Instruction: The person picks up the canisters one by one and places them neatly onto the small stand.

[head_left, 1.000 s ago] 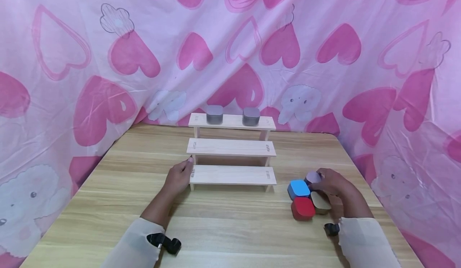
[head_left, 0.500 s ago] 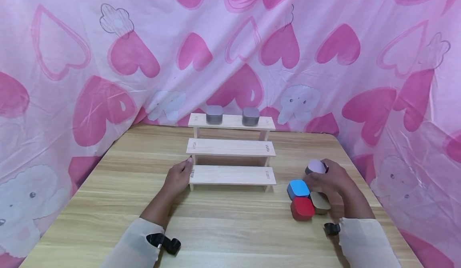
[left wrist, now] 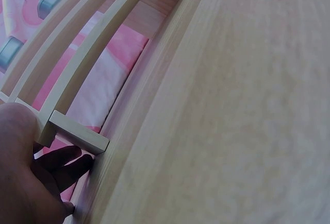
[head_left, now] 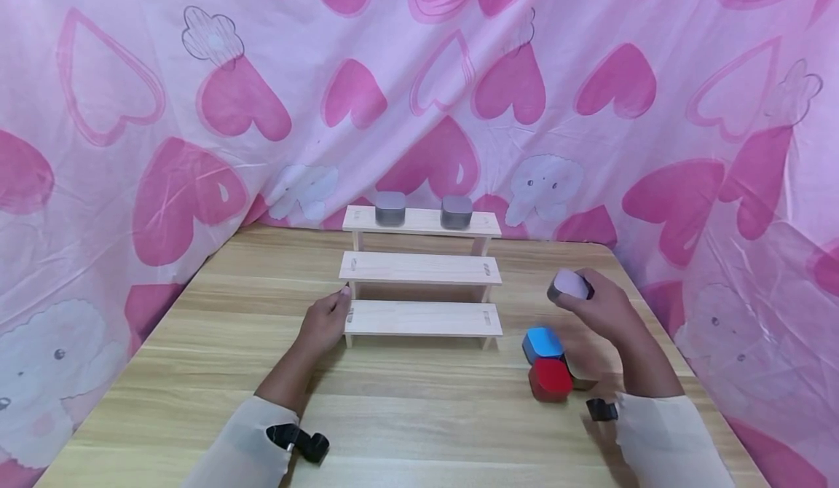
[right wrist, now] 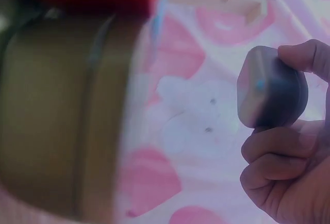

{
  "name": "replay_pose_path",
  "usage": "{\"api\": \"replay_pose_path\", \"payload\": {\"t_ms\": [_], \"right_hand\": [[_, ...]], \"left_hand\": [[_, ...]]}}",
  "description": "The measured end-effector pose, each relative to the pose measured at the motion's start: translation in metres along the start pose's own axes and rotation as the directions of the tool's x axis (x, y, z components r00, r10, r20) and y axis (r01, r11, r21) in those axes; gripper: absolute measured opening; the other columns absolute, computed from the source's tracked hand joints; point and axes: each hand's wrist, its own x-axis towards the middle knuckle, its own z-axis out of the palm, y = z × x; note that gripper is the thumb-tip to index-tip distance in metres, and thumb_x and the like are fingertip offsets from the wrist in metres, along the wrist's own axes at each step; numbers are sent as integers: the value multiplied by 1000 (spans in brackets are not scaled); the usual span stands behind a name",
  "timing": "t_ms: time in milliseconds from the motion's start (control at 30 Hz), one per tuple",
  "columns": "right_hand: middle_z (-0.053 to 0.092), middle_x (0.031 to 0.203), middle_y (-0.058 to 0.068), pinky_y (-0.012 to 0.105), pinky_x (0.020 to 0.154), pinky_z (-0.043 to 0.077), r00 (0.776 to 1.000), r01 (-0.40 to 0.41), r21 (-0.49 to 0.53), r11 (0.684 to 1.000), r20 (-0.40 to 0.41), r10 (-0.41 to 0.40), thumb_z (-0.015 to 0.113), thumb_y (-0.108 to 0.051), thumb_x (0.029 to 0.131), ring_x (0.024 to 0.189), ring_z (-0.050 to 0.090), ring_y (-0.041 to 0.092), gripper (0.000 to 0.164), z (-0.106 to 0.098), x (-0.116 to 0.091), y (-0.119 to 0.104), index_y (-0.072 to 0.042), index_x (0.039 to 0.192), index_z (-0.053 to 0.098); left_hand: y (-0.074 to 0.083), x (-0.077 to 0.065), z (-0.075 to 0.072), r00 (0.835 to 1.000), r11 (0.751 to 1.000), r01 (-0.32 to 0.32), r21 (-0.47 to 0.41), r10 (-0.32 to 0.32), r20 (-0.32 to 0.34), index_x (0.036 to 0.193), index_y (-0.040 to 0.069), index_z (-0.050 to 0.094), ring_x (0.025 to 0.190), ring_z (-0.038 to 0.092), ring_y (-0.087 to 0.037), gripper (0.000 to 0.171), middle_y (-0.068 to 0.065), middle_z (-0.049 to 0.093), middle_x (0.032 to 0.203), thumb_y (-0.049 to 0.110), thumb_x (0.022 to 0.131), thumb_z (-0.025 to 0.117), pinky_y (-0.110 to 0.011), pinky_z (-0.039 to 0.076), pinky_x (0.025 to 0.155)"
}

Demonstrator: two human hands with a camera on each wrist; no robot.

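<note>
A: What is held, and where?

B: The lilac box (head_left: 569, 285) is gripped between the thumb and fingers of the right hand (head_left: 606, 306), apparently above the table (head_left: 419, 415), to the right of the rack (head_left: 422, 318). The rack's left end is gripped by the left hand (head_left: 325, 322), though part of that hold is hidden.

A: What could go wrong from here?

B: The lilac box could be dropped if the grip on its smooth-looking sides were loosened. The blue box (head_left: 542, 342), red box (head_left: 550, 379) and olive box (head_left: 582, 384), grouped close together near the right hand, could be knocked if they were brushed by it. If the rack were jerked by the left hand, the grey boxes (head_left: 390, 211) on its top tier (head_left: 422, 220) might be slid off, since no raised edge is seen there.

A: Is anything contained in the boxes?

B: That cannot be told. A dark line is seen along the olive box in the right wrist view, by which a lid may be suggested, but no inside is shown. No contents are revealed in the others either.
</note>
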Motion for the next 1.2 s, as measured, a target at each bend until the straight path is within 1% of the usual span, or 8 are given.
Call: {"api": "replay_pose_path", "payload": {"t_ms": [167,267,400,600,700,867,1067,1200], "right_hand": [[55,145,31,55,90,65,999,30,-15,999,25,-30,77,-40,97,123,57,47,83,0,-3,-27,4,157,41],[58,143,29,51,88,65,997,80,-32,996,18,-79,78,-41,96,120,60,45,80,0,-2,-40,2,155,47],[65,134,25,44,82,61,989,147,-33,989,22,-146,79,-38,95,113,63,40,67,3,-1,-59,-1,146,56],[68,132,19,46,88,63,974,208,-9,978,90,-206,84,-38,91,114,64,36,67,11,2,-86,-5,144,60],[68,130,17,47,91,63,965,232,-4,973,125,-230,86,-38,90,115,64,34,66,14,7,-95,-8,144,60],[68,130,14,44,90,62,951,265,10,964,160,-263,85,-34,92,115,63,33,62,19,18,-107,-11,144,61],[66,131,12,41,90,62,933,301,54,952,192,-306,84,-30,92,117,61,32,58,33,34,-127,-14,143,62],[66,134,10,45,96,63,931,288,59,956,216,-294,85,-31,91,119,61,31,60,46,42,-141,-14,144,61]], "left_hand": [[0,0,0,1000,1000,-3,0,3,1,161,6,53,157,44,-50,72,-25,53,164,58,118,27,-65,35,130],[-1,0,0,1000,1000,-11,1,11,-6,160,7,54,156,45,-49,72,-25,54,163,58,118,27,-65,37,130],[-2,1,0,1000,1000,-19,0,19,-9,160,8,55,156,46,-49,72,-24,54,163,59,117,27,-64,37,130],[-3,1,1,1000,1000,-26,2,26,-4,161,7,53,157,45,-49,72,-25,53,164,59,118,27,-65,36,130],[-2,2,1,1000,1000,-21,3,21,-6,161,8,54,156,45,-50,72,-25,53,163,58,118,27,-65,37,130],[-3,4,2,1000,1000,-23,2,23,-12,159,8,56,154,48,-50,70,-26,55,162,57,118,29,-65,39,128],[-5,6,2,999,999,-36,3,36,-11,158,7,58,153,50,-50,71,-25,57,160,58,118,29,-66,40,127],[-5,5,2,1000,1000,-30,4,30,3,160,7,55,154,49,-50,74,-25,57,161,61,117,27,-66,39,127]]}}
